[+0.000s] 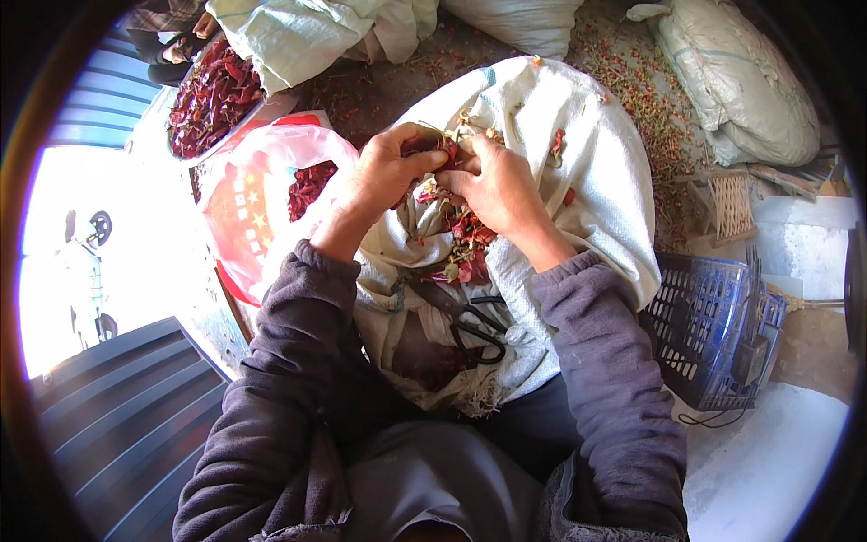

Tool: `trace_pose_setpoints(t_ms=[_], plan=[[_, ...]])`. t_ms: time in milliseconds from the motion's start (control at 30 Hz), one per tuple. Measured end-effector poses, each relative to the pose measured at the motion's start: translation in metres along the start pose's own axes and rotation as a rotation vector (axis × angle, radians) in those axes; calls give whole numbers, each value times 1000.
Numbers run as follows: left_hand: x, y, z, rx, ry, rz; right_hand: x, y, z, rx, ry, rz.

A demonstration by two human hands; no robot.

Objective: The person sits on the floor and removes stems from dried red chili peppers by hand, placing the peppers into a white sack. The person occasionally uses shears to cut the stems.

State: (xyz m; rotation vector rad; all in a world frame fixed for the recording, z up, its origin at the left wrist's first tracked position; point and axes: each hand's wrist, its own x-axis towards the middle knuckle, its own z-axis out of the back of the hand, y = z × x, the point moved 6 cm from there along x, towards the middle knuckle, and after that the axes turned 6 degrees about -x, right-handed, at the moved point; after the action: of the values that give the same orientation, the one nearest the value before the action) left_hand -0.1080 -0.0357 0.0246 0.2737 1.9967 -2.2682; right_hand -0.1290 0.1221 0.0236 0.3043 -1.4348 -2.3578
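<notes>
Both hands meet over a white woven sack (596,176) spread across my lap. Between the fingers of my left hand (396,166) is a dark red dried chili pepper (452,150), partly hidden by the fingers. The fingertips of my right hand (498,179) pinch the same pepper at its other side. Below the hands, red chili scraps and pale stems (467,234) lie in the folds of the sack. Closer to my body, scissors with black handles (479,332) rest on the cloth.
At left stands a red and pink plastic bag (237,210) with dried chilies (310,188) in it. Beyond it, another person's hand (177,51) is near a heap of dried chilies (213,101). A stuffed sack (742,88) and a blue plastic crate (701,318) are at right.
</notes>
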Motion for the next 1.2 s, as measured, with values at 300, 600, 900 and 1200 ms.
trace_pose_setpoints(t_ms=[300,600,900,1200], plan=[[-10,-12,-15,417,16,-168,-2,16,15,-541,-130,319],[-7,-15,-16,393,29,-100,-2,14,17,-374,-238,363],[-12,3,-22,-174,-63,69,9,-11,22,748,-156,-261],[-6,28,-23,-429,-139,21,17,-14,80,-168,-274,-26]])
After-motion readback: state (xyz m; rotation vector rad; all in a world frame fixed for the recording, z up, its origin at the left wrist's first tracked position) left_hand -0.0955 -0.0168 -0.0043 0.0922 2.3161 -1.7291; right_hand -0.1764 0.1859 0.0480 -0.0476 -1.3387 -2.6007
